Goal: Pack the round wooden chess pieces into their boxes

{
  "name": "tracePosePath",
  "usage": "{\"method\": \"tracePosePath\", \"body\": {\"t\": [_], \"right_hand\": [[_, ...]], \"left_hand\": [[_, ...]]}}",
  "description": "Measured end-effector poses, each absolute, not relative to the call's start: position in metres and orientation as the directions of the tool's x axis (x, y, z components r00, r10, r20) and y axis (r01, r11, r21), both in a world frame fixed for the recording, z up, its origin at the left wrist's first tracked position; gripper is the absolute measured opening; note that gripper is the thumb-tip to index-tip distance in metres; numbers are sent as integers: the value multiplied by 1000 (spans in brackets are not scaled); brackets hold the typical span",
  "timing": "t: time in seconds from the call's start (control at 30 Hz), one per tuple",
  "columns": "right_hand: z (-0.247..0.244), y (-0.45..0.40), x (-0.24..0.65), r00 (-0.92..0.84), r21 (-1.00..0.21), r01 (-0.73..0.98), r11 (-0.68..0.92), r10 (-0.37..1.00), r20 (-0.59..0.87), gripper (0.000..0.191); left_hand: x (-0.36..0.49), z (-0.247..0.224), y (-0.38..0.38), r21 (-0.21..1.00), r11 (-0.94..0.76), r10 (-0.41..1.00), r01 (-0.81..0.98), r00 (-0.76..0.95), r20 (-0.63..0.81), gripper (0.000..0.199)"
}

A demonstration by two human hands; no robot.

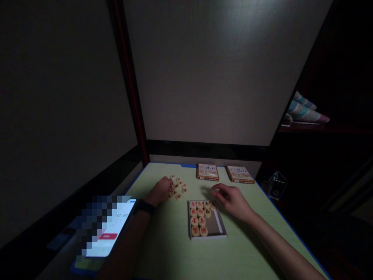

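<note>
Loose round Chinese chess pieces [176,186] lie in a cluster on the light green table. My left hand [162,189], with a dark band at the wrist, is at the left side of this cluster. Its fingers are curled down among the pieces, and whatever is under the fingertips is hidden. A shallow square box [214,227] stands closer to me, partly filled with rows of pieces, some with red characters [194,221] and some with dark ones [207,212]. Just above the box's back right corner hovers my right hand [231,199], thumb and fingers bent and slightly apart, with nothing visible between them.
Two flat printed boxes [208,172] [239,174] lie at the table's far edge, before a pale wall panel. A lit phone [112,229] rests at the left edge, partly blurred out. To the right, striped cloth [309,111] sits on a dark shelf.
</note>
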State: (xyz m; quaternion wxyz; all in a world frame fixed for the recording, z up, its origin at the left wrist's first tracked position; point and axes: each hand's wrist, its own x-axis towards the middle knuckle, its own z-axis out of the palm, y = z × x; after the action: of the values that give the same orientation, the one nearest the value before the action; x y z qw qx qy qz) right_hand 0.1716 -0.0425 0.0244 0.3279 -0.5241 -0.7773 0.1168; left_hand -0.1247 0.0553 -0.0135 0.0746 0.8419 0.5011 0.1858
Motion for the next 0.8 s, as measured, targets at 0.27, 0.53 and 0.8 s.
{"method": "tracePosePath", "body": {"t": [0.27,0.53,0.8], "right_hand": [[26,-45,170,-255,-501,751,429,889,379,31],[22,-46,168,-294,-482,751,452,881,369,27],[23,-47,167,-314,-479,750,456,883,348,26]], "left_hand": [[-121,-12,53,252,-527,841,811,457,290,13],[-104,-13,51,326,-548,835,770,478,272,14],[-96,-8,45,295,-463,876,836,379,299,13]]}}
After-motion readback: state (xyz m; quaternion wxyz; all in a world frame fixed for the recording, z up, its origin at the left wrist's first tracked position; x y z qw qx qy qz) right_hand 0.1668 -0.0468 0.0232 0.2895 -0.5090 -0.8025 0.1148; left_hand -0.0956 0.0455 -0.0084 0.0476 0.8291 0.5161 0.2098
